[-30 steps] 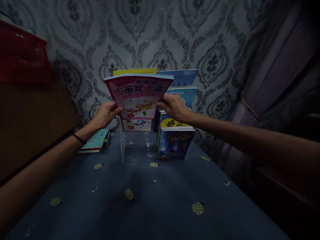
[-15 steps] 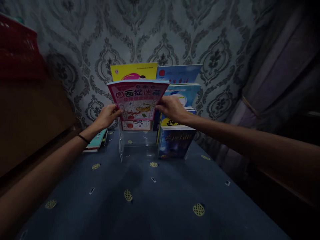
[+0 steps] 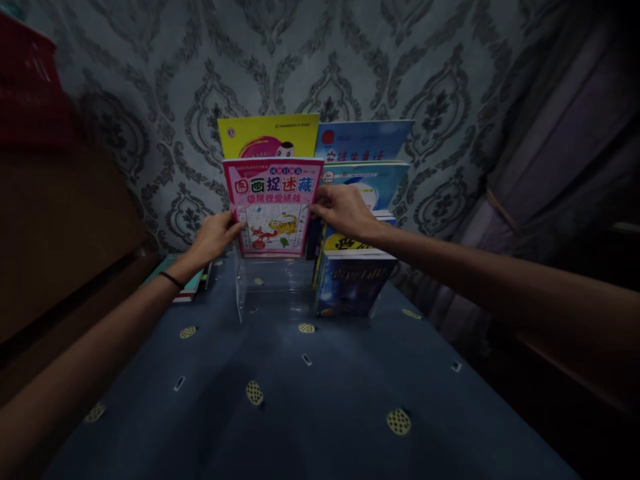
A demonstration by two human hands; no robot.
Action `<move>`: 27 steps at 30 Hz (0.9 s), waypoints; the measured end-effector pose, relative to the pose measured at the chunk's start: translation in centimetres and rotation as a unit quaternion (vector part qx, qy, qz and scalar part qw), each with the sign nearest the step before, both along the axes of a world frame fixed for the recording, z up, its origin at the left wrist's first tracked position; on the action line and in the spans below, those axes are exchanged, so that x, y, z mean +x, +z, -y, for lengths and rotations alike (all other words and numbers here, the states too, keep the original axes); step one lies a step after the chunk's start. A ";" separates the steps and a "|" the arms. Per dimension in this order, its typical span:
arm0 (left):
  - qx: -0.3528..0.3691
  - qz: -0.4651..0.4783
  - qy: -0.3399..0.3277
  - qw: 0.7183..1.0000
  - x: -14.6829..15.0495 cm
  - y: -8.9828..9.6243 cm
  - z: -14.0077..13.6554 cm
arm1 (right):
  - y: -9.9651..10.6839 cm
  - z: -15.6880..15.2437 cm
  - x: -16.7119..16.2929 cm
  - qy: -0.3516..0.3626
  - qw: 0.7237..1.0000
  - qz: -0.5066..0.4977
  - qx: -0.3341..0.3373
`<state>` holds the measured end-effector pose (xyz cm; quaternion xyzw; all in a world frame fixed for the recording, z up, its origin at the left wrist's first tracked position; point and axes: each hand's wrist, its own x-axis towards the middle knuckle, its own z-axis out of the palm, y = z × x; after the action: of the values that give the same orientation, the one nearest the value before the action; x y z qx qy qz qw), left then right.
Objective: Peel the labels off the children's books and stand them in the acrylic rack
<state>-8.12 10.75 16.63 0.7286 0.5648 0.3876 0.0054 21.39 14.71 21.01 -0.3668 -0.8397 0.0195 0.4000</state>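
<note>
A pink picture book (image 3: 274, 207) with a tiger and a fox on its cover stands nearly upright in front of a taller yellow book (image 3: 270, 133). My left hand (image 3: 215, 235) pinches its left edge, thumb on the cover. At the opposite edge my right hand (image 3: 345, 208) grips it between thumb and fingers. Under the pink book shows the clear stepped rack (image 3: 241, 293); whether the book's bottom touches it I cannot tell. To the right, the rack bears a blue book (image 3: 367, 133), a light-blue book (image 3: 385, 180), a yellow-covered book (image 3: 345, 241) partly behind my wrist, and a dark-blue book (image 3: 353, 287).
Further books (image 3: 193, 287) lie flat at the left behind my forearm. A dark blue patterned cloth (image 3: 330, 413) covers the table. A brown box (image 3: 65, 233) with a red thing (image 3: 30, 80) on top stands left; a tied curtain (image 3: 505, 200) hangs right, patterned wallpaper behind.
The pink book has tipped from leaning toward me to nearly upright and sits slightly lower, its cover now facing me. Both hands keep their hold. The view has shifted slightly.
</note>
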 end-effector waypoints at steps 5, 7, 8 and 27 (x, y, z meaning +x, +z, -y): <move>-0.010 -0.165 0.138 0.977 1.1 -0.3 1.0 | 0.0 0.1 -0.1 -0.013 0.999 0.016 0.042; -0.032 -0.173 0.150 0.973 1.5 -0.5 1.3 | 0.0 0.2 -0.1 -0.017 0.999 0.022 0.043; -0.037 -0.174 0.151 0.973 1.6 -0.6 1.4 | 0.0 0.3 -0.1 -0.021 0.999 0.022 0.036; -0.048 -0.133 0.114 0.983 2.0 -0.3 1.4 | 0.2 0.9 -0.2 -0.012 1.000 -0.026 0.007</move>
<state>-6.13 9.35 16.37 0.7033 0.6579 0.2576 -0.0792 21.21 13.82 21.16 -0.3732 -0.8245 0.0183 0.4249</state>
